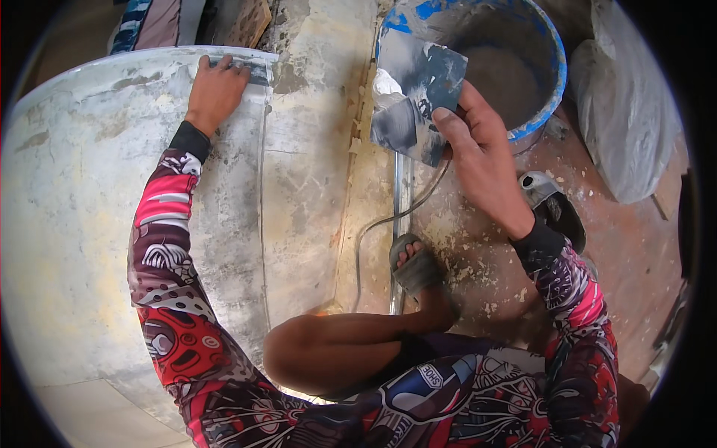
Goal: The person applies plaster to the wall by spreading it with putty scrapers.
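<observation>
Scraper sits above the blue bucket, beside a cable. Right hand fingers clamp its lower edge; left hand fingers press flat, together, on the curved panel.

I cannot see the far rim of the blue bucket; the frame cuts it. My right hand covers the near corner of the metal plate. The grinder sits partly behind my wrist.
</observation>
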{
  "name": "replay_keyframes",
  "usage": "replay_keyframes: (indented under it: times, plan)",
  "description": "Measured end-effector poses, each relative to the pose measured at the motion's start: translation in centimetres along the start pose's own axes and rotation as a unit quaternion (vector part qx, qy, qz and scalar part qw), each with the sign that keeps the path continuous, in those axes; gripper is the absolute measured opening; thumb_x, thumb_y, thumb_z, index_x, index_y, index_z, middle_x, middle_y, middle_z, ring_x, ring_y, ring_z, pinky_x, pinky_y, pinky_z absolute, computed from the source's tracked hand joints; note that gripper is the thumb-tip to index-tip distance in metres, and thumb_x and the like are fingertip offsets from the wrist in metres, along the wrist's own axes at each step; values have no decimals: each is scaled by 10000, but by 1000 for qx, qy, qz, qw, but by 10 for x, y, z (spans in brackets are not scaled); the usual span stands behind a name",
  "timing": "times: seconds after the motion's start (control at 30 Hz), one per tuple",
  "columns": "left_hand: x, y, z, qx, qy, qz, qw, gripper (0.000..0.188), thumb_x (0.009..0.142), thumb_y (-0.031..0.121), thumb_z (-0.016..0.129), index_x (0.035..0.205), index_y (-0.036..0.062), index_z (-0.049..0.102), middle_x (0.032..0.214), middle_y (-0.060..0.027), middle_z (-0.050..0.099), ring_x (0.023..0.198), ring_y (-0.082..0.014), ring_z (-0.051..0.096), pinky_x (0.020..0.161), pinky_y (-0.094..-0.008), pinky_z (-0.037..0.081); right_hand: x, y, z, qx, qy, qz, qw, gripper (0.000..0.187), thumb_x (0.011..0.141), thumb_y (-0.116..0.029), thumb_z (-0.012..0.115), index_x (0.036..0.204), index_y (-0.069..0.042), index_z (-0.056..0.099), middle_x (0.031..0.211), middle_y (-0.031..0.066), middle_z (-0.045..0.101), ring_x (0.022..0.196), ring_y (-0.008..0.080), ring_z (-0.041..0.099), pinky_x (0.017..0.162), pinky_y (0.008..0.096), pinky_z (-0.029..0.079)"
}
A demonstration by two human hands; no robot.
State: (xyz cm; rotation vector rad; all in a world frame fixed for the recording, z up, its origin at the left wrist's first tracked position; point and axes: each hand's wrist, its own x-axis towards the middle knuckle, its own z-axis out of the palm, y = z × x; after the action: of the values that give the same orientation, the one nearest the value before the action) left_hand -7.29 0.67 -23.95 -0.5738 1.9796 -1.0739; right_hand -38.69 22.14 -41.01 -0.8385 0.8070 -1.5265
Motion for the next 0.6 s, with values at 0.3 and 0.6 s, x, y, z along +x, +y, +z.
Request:
replay_keyframes:
  times: [0.3,0.6]
  plan:
    - [5,-1,-20,-45,62,-14,997,204,854,103,580,1014,122,706,1001,-21,738,1115,-224,630,886,-483,411,-1,-1,-2,17,11,-6,1000,193,999,-37,486,1165,29,559,874,-7,546,807,61,433,716,247,413]
    - [14,-4,2,1,4,5,1000,271,860,75,573,1106,108,680,1099,-31,732,1156,-228,607,944,-492,412,-1,2,2,9,13,-9,1000,135,992,-43,492,1089,31,549,828,15,522,774,69,416,678,268,407]
